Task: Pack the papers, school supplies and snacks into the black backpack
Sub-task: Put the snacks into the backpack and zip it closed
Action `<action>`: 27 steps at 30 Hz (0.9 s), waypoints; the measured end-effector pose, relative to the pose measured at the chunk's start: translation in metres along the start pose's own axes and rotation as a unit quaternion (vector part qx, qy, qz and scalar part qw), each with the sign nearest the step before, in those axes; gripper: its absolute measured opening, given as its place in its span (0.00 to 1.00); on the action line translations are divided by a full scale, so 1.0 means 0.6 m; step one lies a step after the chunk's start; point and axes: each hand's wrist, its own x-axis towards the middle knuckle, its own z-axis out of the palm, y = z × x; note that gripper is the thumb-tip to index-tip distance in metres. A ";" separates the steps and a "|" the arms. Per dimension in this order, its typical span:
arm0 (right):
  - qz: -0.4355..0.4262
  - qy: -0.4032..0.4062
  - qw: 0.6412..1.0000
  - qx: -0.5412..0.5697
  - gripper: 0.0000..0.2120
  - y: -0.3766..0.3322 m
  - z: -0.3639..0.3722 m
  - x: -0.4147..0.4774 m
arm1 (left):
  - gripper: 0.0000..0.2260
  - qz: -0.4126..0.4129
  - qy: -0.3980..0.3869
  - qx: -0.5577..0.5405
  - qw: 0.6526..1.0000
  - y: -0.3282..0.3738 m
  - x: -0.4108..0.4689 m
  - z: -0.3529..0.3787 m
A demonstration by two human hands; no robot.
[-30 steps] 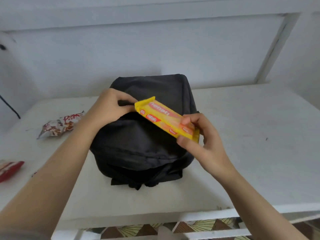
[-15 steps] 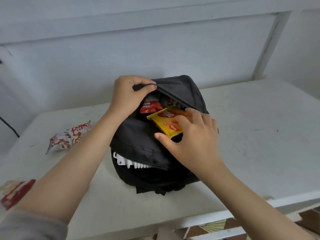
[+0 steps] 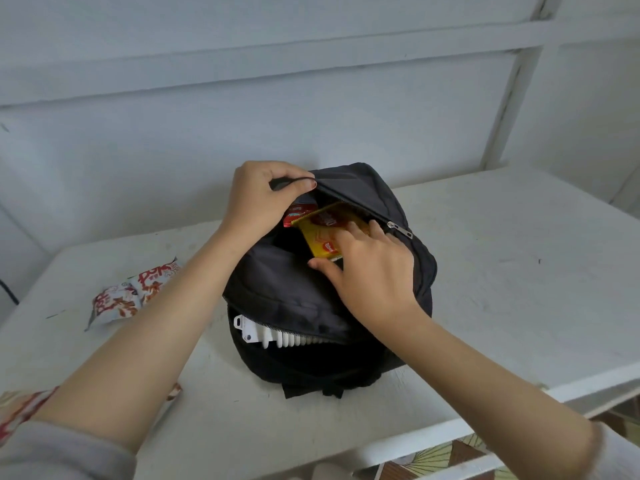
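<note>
Table [image 3: 519, 271], white and scuffed, against a pale panelled wall. Two snacks lie loose at left: a striped packet [image 3: 17, 407] and a white-red packet [image 3: 135, 292]. The left hand [image 3: 263, 199] pinches the flap of the one black backpack [image 3: 294, 282] open. Inside are a red packet [image 3: 299, 213] and a yellow packet [image 3: 325, 233], deeper than before, pinched by the right hand [image 3: 374, 271].

**One head-worn view, tilted down**

A single wide-angle camera sits on the person's head, facing forward and down. It looks from close above at the black backpack [image 3: 294, 289] on the white table [image 3: 519, 271], with the pale wall [image 3: 311, 116] behind.
</note>
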 end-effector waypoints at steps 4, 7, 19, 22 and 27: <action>-0.057 0.005 0.998 0.021 0.32 0.002 0.001 -0.006 | 0.04 -0.001 -0.012 0.000 1.000 -0.002 0.001 -0.004; -0.084 -0.047 0.994 0.057 0.41 0.007 0.001 -0.006 | 0.04 -0.007 -0.016 0.004 1.000 -0.004 0.000 -0.003; -0.020 -0.114 0.990 0.086 0.30 -0.030 0.021 0.035 | 0.05 -0.004 -0.020 -0.015 1.000 0.000 -0.009 -0.007; -0.086 -0.150 0.973 0.152 0.25 -0.025 0.026 0.038 | 0.05 -0.003 -0.019 -0.018 1.000 -0.001 -0.009 -0.010; -0.056 -0.209 0.965 0.150 0.24 0.003 0.047 0.045 | 0.05 -0.001 -0.015 -0.025 1.000 0.002 -0.009 -0.009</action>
